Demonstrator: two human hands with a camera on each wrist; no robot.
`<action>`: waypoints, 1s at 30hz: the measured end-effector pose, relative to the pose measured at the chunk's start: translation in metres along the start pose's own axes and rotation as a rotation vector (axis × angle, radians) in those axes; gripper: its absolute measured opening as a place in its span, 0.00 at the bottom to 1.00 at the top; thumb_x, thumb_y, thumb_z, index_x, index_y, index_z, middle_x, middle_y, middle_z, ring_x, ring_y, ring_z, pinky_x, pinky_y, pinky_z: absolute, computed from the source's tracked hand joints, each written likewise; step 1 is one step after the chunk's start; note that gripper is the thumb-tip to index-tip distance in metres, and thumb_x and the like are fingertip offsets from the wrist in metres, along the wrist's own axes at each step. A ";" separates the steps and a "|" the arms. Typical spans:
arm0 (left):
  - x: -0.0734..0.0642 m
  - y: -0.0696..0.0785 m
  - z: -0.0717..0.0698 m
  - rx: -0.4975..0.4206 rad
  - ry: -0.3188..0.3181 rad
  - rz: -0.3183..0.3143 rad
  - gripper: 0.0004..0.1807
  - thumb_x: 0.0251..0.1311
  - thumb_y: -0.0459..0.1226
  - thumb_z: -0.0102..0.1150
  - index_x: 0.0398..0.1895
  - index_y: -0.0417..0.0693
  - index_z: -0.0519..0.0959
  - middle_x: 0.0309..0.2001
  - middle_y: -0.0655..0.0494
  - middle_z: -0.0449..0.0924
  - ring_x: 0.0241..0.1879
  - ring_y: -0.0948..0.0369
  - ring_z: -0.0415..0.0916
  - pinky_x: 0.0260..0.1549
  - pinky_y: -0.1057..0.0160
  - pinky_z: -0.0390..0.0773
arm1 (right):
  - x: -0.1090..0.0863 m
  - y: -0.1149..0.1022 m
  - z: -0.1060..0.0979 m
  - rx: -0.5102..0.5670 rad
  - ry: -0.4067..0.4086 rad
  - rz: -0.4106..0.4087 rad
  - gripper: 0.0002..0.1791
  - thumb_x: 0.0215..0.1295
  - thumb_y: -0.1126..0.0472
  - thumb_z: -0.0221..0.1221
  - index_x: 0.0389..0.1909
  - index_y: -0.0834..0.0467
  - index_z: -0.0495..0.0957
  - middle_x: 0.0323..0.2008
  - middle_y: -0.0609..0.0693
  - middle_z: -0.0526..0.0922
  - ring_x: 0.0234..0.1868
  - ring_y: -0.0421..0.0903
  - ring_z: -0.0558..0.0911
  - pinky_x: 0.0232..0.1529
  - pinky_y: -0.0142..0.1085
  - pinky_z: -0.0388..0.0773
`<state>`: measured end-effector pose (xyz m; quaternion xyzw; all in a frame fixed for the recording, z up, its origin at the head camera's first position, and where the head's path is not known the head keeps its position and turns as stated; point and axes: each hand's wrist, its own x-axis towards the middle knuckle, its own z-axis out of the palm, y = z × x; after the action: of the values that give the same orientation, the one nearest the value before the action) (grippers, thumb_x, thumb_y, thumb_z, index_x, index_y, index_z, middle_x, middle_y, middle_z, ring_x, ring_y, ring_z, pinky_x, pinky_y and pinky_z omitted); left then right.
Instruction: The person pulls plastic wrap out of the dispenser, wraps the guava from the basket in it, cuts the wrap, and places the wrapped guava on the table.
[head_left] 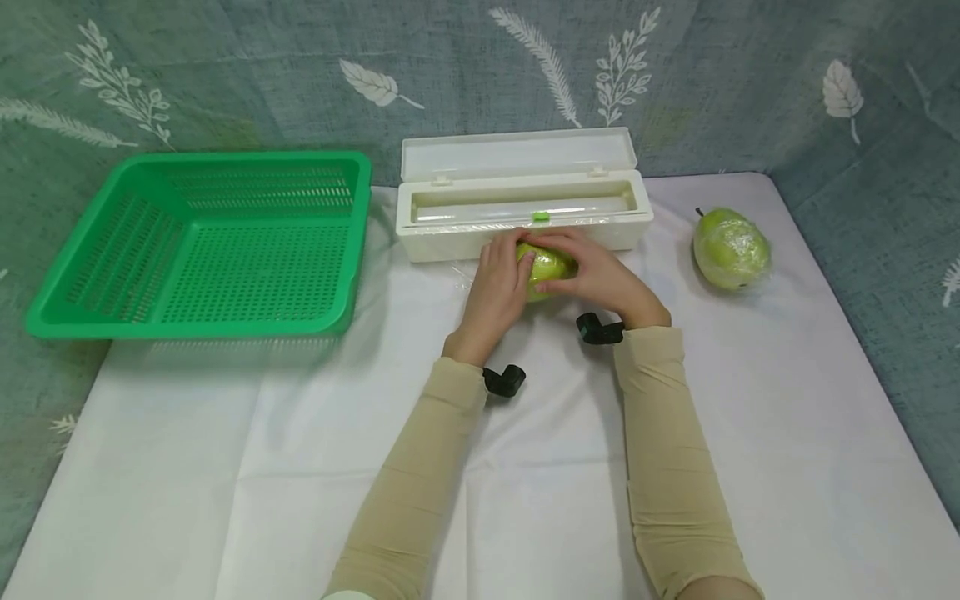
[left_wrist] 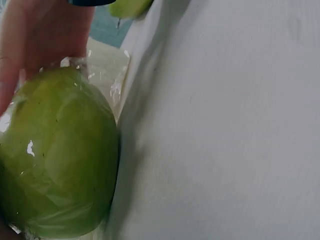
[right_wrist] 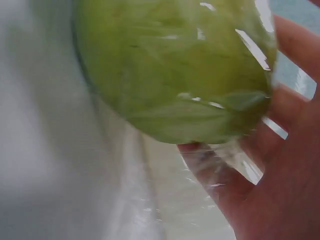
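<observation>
Slick Plastic, Dull Cloth

Near the far edge of the desk (head_left: pixel 540 525), a green fruit (head_left: pixel 551 268) shows smooth skin under clear plastic film (right_wrist: pixel 200 102), glossy and finely creased, with hard white glints. Towards the far right corner, a second fruit (head_left: pixel 731 250) wears crinkled, shiny wrap. The box (head_left: pixel 442 242) at the far edge looks like smooth white plastic with a soft sheen. By the far left corner, the basket (head_left: pixel 187 327) is perforated green plastic, lightly shiny. A matt white cloth (head_left: pixel 300 433), softly wrinkled, covers the desk. The backdrop (head_left: pixel 247 50) is dull, woven-looking fabric.
</observation>
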<state>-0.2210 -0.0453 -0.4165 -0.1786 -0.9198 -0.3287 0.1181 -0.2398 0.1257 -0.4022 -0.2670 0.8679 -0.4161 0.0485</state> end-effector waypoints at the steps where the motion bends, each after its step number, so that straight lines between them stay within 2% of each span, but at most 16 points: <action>1: 0.000 -0.001 -0.001 -0.009 0.004 0.008 0.19 0.67 0.42 0.38 0.57 0.44 0.61 0.54 0.51 0.65 0.52 0.55 0.60 0.52 0.63 0.61 | 0.001 0.002 0.001 -0.003 -0.013 -0.002 0.37 0.45 0.51 0.68 0.60 0.49 0.67 0.60 0.46 0.63 0.60 0.43 0.60 0.57 0.41 0.57; 6: 0.001 -0.001 -0.007 0.035 0.034 0.025 0.18 0.65 0.44 0.42 0.55 0.49 0.67 0.52 0.54 0.67 0.52 0.56 0.62 0.50 0.61 0.64 | 0.004 0.003 0.004 -0.016 -0.036 0.004 0.42 0.41 0.49 0.69 0.61 0.51 0.65 0.60 0.48 0.61 0.59 0.45 0.61 0.55 0.41 0.61; 10: 0.002 -0.001 -0.013 0.081 0.101 -0.001 0.18 0.63 0.45 0.46 0.53 0.50 0.70 0.50 0.54 0.68 0.48 0.56 0.63 0.46 0.62 0.66 | 0.003 0.002 0.005 -0.006 -0.032 0.018 0.42 0.40 0.49 0.69 0.60 0.51 0.65 0.59 0.48 0.62 0.58 0.45 0.62 0.54 0.41 0.61; 13: 0.003 -0.001 -0.016 0.097 0.119 -0.017 0.19 0.64 0.46 0.44 0.55 0.50 0.69 0.51 0.53 0.67 0.48 0.55 0.62 0.46 0.61 0.64 | 0.004 0.002 0.006 0.006 -0.017 0.017 0.42 0.40 0.51 0.70 0.59 0.52 0.66 0.58 0.49 0.62 0.58 0.45 0.62 0.55 0.40 0.61; 19: 0.004 0.001 -0.018 0.162 0.115 -0.046 0.19 0.62 0.46 0.46 0.54 0.50 0.70 0.54 0.53 0.65 0.55 0.55 0.57 0.51 0.58 0.59 | 0.004 0.007 0.007 0.043 0.002 -0.002 0.40 0.40 0.50 0.69 0.58 0.52 0.67 0.58 0.47 0.63 0.57 0.43 0.62 0.55 0.38 0.61; 26: 0.012 0.012 -0.010 0.197 0.042 -0.138 0.26 0.63 0.53 0.39 0.58 0.49 0.66 0.57 0.51 0.61 0.59 0.53 0.50 0.55 0.55 0.54 | -0.003 0.011 0.003 0.033 -0.009 0.064 0.39 0.40 0.50 0.70 0.58 0.48 0.67 0.57 0.46 0.62 0.56 0.43 0.63 0.55 0.40 0.61; 30: 0.016 0.016 -0.007 0.254 0.017 -0.095 0.25 0.64 0.54 0.36 0.59 0.55 0.66 0.62 0.54 0.57 0.64 0.53 0.43 0.60 0.50 0.43 | 0.001 0.011 0.004 0.052 -0.003 0.035 0.37 0.41 0.50 0.70 0.56 0.49 0.69 0.58 0.47 0.62 0.57 0.43 0.62 0.55 0.40 0.60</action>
<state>-0.2286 -0.0346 -0.3967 -0.1159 -0.9604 -0.2163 0.1317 -0.2439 0.1282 -0.4132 -0.2511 0.8613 -0.4372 0.0637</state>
